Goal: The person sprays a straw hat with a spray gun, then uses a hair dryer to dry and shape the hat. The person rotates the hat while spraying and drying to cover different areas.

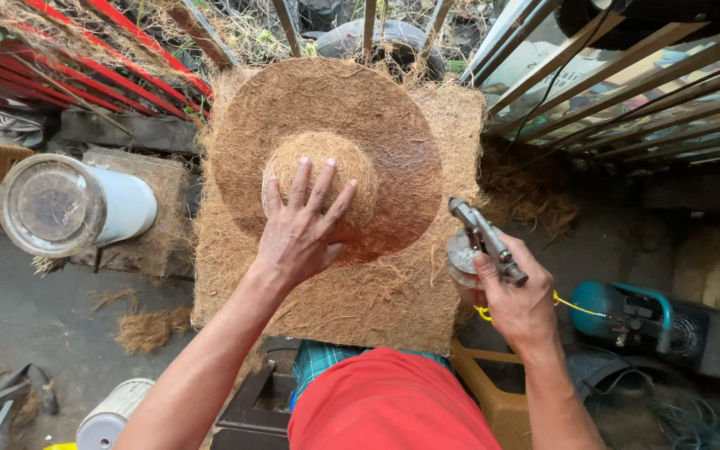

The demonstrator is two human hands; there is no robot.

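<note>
A brown coconut-fibre hat shape (377, 133), with a round brim and a raised crown, lies on a square fibre mat (352, 292). My left hand (302, 229) rests flat on the crown's near side, fingers spread. My right hand (518, 304) grips a metal spray gun (485, 242) with a small cup beneath it, its nozzle pointing up and left toward the hat's right edge. A yellow cord (581, 307) trails from under the hand to the right.
A white cylinder with a clear lid (64, 204) lies at the left on a block. Red bars (85, 71) run at the top left, wooden slats (627, 92) at the top right. A teal compressor (635, 317) stands at the right. Loose fibre (147, 329) litters the floor.
</note>
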